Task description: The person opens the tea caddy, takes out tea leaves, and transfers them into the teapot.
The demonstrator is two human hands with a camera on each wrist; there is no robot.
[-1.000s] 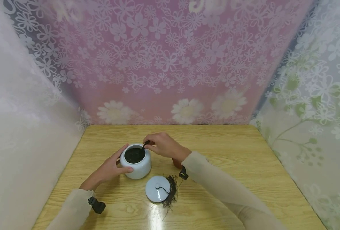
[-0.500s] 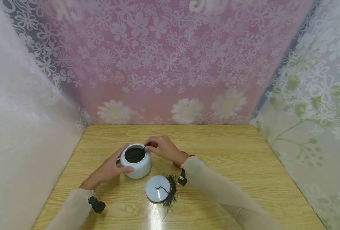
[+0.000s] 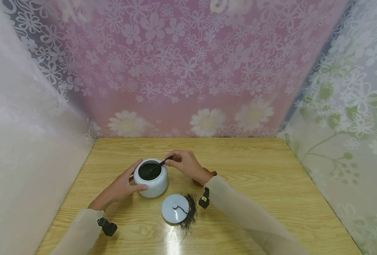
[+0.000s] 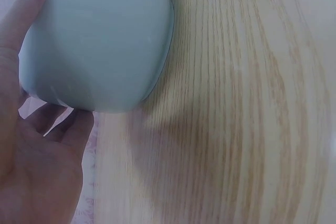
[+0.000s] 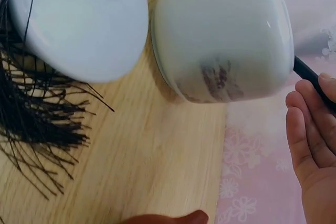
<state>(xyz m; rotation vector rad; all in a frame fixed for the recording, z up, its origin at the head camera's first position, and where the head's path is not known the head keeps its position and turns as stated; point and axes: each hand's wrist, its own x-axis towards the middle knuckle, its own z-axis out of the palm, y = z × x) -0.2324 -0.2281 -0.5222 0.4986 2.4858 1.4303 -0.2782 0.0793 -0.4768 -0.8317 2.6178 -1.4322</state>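
Observation:
My left hand [image 3: 121, 189] grips a white ceramic jar [image 3: 155, 189], its thumb on the near side and the fingers round the far left. The jar stands upright on the wooden table, with dark, leaf-like bits [image 3: 146, 171] inside. Between thumb and fingers of my right hand [image 3: 185, 163] is the thin handle of a dark spoon [image 3: 164, 162], slanting over the rim into the jar; its tip blends with the contents. In the right wrist view, the spoon handle [image 5: 307, 71] shows beside the jar mouth. The left wrist view has the jar's side [image 4: 100, 40] within the fingers.
A round white lid [image 3: 169, 216] with a dark cord on its knob lies in front of the jar. A frayed black tassel [image 3: 191, 214] spreads at its right edge. Behind my right wrist, a reddish-brown object [image 3: 214, 173] is mostly hidden. Patterned cloth surrounds the table [image 3: 255, 212].
My right hand has shifted slightly right, drawing the spoon handle away from the rim, so more of the spoon shows. The left hand and jar stay in place.

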